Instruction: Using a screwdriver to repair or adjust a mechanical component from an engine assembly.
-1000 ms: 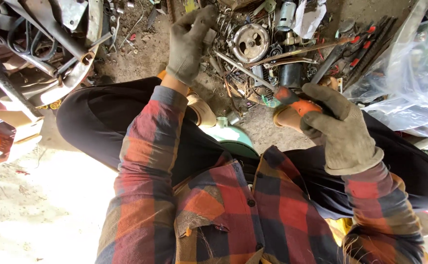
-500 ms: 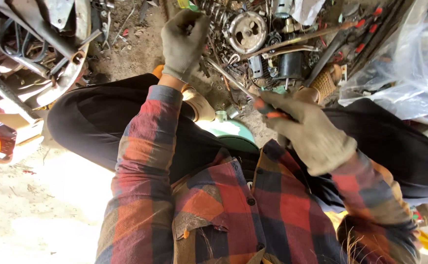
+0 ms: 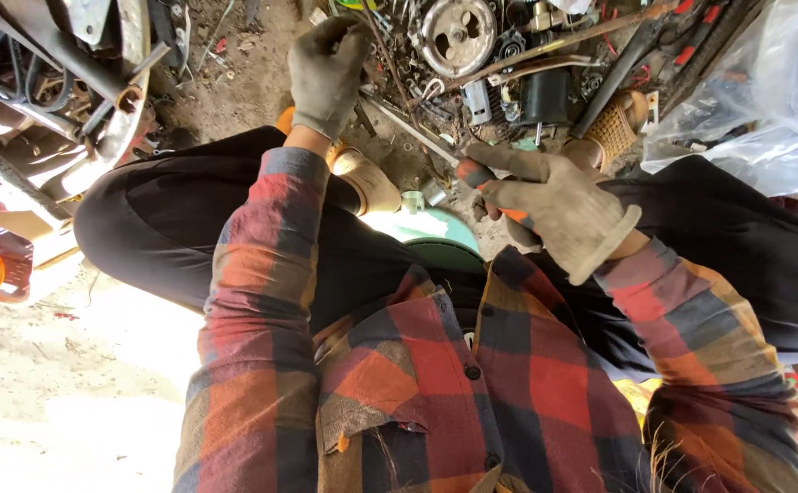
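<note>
A long screwdriver (image 3: 435, 146), orange handle and thin grey shaft, sits inside the gloved right hand (image 3: 554, 205), fingers wrapped tight. The shaft's far end reaches the left hand (image 3: 328, 71), curled over scrap metal (image 3: 472, 55).

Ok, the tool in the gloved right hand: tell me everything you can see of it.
The tool looks like a screwdriver: an orange and dark handle, mostly hidden in the fist of the right hand, and a thin grey metal shaft running up and left from it. It lies slanted over the dirt ground, its tip reaching the metal scrap near the left hand. The tip itself is too small to tell.
</note>
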